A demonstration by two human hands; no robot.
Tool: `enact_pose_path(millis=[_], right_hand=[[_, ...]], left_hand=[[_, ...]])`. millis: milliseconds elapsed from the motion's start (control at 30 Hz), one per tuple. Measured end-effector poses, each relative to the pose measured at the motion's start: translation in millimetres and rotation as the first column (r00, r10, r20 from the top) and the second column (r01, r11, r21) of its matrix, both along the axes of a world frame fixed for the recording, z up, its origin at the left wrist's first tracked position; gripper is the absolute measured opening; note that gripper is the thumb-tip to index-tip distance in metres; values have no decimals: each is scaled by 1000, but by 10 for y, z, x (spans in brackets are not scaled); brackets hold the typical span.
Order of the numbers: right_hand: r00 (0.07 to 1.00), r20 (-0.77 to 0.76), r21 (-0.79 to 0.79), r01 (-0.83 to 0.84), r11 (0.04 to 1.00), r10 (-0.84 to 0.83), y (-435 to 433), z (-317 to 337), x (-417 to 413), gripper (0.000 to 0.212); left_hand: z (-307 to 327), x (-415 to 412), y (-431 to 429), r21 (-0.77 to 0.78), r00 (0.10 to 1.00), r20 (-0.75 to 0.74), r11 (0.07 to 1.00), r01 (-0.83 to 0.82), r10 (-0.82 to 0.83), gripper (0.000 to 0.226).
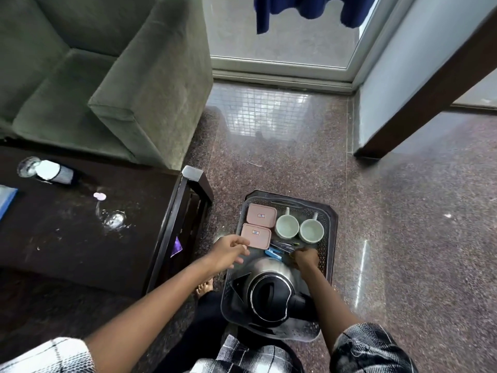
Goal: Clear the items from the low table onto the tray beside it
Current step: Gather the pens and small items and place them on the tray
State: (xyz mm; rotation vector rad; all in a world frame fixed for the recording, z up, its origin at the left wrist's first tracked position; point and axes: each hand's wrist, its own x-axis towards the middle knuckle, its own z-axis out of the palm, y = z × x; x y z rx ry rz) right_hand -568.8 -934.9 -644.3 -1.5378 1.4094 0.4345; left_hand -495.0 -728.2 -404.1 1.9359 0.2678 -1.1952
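Observation:
A dark perforated tray (329, 238) sits on the floor right of the low dark table (80, 251). The tray holds two pink lidded boxes (261, 215) (256, 235), two pale green cups (286, 226) (311, 230), a steel kettle with a black lid (270, 289) and several small sachets (279, 249). My left hand (231, 251) hovers at the near pink box's corner, fingers loosely apart and holding nothing. My right hand (306, 258) is closed over the sachets behind the kettle. On the table remain a clear glass (114, 219), a small pink piece (100, 196), a lying bottle (55, 172) and another glass (27, 166).
A green sofa (121, 76) stands behind the table. A blue flat item (6, 199) lies at the table's left edge. Something purple (176, 247) shows under the table's side. A glass door (282, 36) and a wall corner (403, 117) bound the polished stone floor (403, 224).

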Motion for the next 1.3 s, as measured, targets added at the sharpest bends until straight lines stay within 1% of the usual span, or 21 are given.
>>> enact_pose_path(millis=[33, 67, 100, 167, 200, 267, 333, 400, 467, 533, 567, 667, 767, 833, 933, 1033, 1100, 1200, 1300], right_hand=[[1000, -3, -14, -13, 1000, 13, 37, 250, 38, 16], [1000, 9, 0, -22, 1000, 22, 51, 344, 46, 11], [999, 20, 10, -41, 999, 41, 37, 306, 47, 10], [997, 26, 5, -67, 998, 67, 38, 410, 40, 22], [997, 41, 3, -65, 998, 65, 28, 424, 33, 25], [996, 62, 18, -67, 998, 66, -12, 525, 16, 21], [993, 99, 46, -64, 997, 59, 17, 911, 34, 17], [980, 186, 50, -75, 996, 64, 79, 1282, 96, 21], [939, 319, -43, -124, 991, 131, 215, 1655, 162, 14], [875, 440, -134, -159, 978, 203, 450, 2006, 245, 16], [843, 483, -136, -197, 971, 238, 615, 2170, 295, 18], [788, 531, -21, -356, 934, 312, 1236, 2473, 451, 26], [721, 534, 8, -527, 850, 442, 2003, 2544, 572, 28], [691, 523, 44, -607, 793, 500, 2576, 2551, 603, 30], [666, 512, 95, -671, 735, 542, 3456, 2567, 565, 28], [663, 517, 183, -703, 687, 541, 4307, 2595, 451, 21], [649, 514, 220, -731, 646, 561, 4798, 2609, 373, 21], [607, 494, 248, -785, 568, 623, 5409, 2650, 270, 22], [551, 479, 254, -832, 493, 683, 5844, 2719, 271, 20]], left_hand=[[3, -5, 10, 0, 1000, -1, 1000, -8, 8, 26], [7, -10, 19, -1, 1000, 0, 1000, -15, 15, 26], [9, -16, 26, -4, 1000, 0, 1000, -19, 19, 26], [14, -32, 41, -8, 1000, 0, 1000, -23, 23, 26], [16, -40, 50, -11, 1000, 1, 1000, -28, 28, 26], [23, -65, 92, -24, 999, 5, 999, -45, 45, 26], [38, -101, 167, -41, 997, 5, 997, -71, 71, 25], [74, -132, 279, -59, 995, 13, 994, -95, 96, 25], [124, -146, 428, -82, 992, 19, 989, -123, 125, 25], [178, -152, 617, -107, 982, 19, 977, -187, 190, 24], [207, -155, 731, -118, 973, 20, 967, -226, 230, 24], [286, -177, 1162, -149, 944, 39, 936, -319, 328, 21], [320, -228, 1729, -179, 903, 57, 894, -411, 426, 16], [325, -294, 2184, -192, 860, 81, 854, -483, 504, 15], [325, -462, 2920, -213, 798, 100, 796, -567, 595, 17], [347, -697, 3705, -233, 761, 107, 760, -606, 640, 19], [354, -852, 4210, -225, 726, 109, 728, -647, 679, 19], [397, -1063, 4878, -203, 656, 133, 668, -716, 743, 22], [466, -1143, 5357, -223, 583, 159, 604, -765, 797, 24]])
